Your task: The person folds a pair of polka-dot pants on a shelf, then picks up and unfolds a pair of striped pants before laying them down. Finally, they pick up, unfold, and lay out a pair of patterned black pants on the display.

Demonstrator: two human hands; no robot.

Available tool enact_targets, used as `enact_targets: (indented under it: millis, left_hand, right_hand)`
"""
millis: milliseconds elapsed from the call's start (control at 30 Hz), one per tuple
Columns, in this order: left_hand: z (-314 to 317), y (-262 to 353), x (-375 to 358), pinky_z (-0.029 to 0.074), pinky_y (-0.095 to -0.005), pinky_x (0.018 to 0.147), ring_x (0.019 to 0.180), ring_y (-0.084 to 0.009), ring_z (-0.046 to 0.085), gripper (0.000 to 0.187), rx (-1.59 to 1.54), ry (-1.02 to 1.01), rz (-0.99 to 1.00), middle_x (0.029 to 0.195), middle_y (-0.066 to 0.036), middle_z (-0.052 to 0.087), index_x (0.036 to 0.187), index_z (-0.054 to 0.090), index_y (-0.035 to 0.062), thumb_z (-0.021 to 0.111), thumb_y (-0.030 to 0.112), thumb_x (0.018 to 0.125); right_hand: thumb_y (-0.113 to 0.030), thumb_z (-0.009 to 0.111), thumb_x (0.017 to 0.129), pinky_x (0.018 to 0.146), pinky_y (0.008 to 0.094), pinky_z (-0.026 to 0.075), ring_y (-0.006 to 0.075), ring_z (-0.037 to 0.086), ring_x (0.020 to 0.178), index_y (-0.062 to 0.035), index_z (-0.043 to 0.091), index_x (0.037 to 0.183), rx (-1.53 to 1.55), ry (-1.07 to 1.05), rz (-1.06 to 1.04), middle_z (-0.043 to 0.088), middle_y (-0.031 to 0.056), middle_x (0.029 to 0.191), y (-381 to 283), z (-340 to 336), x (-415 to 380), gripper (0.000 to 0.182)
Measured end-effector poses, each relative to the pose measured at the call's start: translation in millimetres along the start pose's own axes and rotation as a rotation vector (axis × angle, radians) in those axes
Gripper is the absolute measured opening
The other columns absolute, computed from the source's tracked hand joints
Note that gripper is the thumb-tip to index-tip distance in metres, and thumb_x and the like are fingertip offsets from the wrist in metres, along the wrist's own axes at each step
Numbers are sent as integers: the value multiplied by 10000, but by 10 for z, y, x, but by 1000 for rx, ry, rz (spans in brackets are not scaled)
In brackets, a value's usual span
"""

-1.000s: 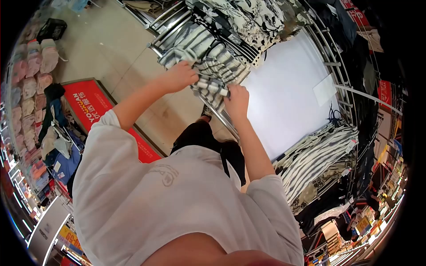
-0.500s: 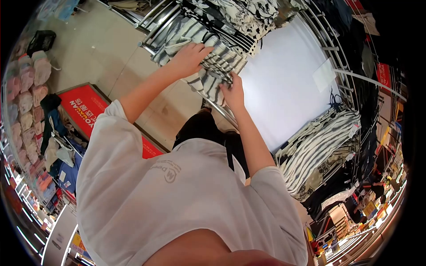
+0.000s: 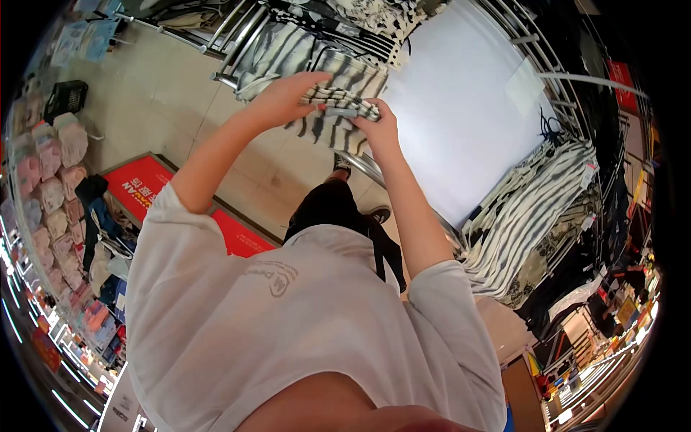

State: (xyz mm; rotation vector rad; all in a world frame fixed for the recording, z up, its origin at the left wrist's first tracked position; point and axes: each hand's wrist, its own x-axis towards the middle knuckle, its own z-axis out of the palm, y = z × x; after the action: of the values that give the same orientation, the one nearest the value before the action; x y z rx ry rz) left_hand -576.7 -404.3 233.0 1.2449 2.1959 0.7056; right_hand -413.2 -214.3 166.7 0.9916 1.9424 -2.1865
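A striped black-and-cream garment (image 3: 338, 133) lies over the near-left rail edge of the display table, its gathered waistband raised between my hands. My left hand (image 3: 294, 99) grips the left end of the waistband, fingers bent over it. At the other end, my right hand (image 3: 379, 121) pinches the band between thumb and fingers. A small pale label shows inside the band between them. More striped cloth (image 3: 277, 50) lies just beyond, next to black-and-white patterned garments (image 3: 381, 25).
The white display board (image 3: 461, 108) has metal rails (image 3: 529, 39) around it. Striped garments (image 3: 533, 209) lie at its near right end. Red signs (image 3: 140, 187) stand low at the left, near a black basket (image 3: 66, 99) and hanging packages (image 3: 70, 140).
The waistband has been drawn out straighter between my hands and its pale label now shows. My left hand has shifted slightly left and down in view. The whole view has tilted a little.
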Motion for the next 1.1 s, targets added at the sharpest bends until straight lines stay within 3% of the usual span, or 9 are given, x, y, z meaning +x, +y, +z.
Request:
enact_targets:
  millis: [67,167,300,333,533,700,833,1033,1100]
  left_hand:
    - [-187,573,-271,464,-403,1050,1282,-365,569,864,-343,-6,-253,1455,-205,535,1543,384,168,824,203,801]
    - [104,934,-868,428,-382,1092,1310,-309,546,837,-325,72,-82,1444,-184,542,1517,411,120,821,202,792]
    - [565,1667,-1756,419,-334,1078,1249,-167,519,859,-541,-338,-170,1394,-83,548,1484,433,90,855,140,738]
    - [691,1883,-1971,410,-334,1085,1259,-163,509,892,-633,-429,-230,1398,-85,541,1498,410,76,861,135,730]
    - [1731,3134,-3097,401,-335,1092,1291,-163,484,994,-934,-720,-228,1422,-87,518,1550,321,34,861,98,717]
    - [2239,4188,-3257,411,-337,1095,1303,-175,493,957,-1033,-912,-137,1457,-83,497,1556,315,37,815,20,741]
    - [2664,4720,-3352,433,-341,1080,1310,-156,491,811,-913,-1086,81,1451,-82,503,1510,387,44,797,9,811]
    - [2869,5229,-3445,482,-345,973,1136,-174,592,392,-783,-1193,-10,1203,-95,625,1281,560,-1,706,23,919]
    - [2923,5347,-3431,483,-359,911,1066,-226,606,223,-438,-1142,436,1115,-130,636,1148,614,-24,663,91,964]
  right_hand:
    - [90,705,785,789,302,520,168,649,935,-36,593,1150,345,-25,25,652,86,1060,-139,-55,-457,402]
    - [85,696,795,791,288,513,138,630,936,-44,590,1142,394,-89,70,641,59,1029,-159,-296,-1234,385]
    - [62,686,819,753,268,503,77,589,886,-81,576,1186,92,-203,-177,619,-1,992,312,-580,-2355,409]
    - [58,687,823,770,266,498,73,578,883,-92,579,1193,115,-253,10,609,-11,972,339,-679,-2713,413]
    - [63,678,812,817,261,507,98,608,961,-49,598,1196,271,-378,106,637,-1,1056,1226,-1338,-4695,408]
    - [50,690,812,858,279,524,122,641,979,-12,595,1196,547,-107,165,665,29,1067,1599,-1837,-6241,401]
    - [73,679,826,831,269,497,91,601,941,-41,600,1138,607,-3,83,636,-7,1000,1729,-2115,-7193,342]
    - [112,696,824,803,253,493,80,588,886,-58,611,1140,486,232,-48,631,-4,964,1738,-2297,-8094,369]
    - [109,700,829,813,256,490,83,583,905,-57,607,1154,372,296,-138,629,-2,977,1701,-2246,-8259,377]
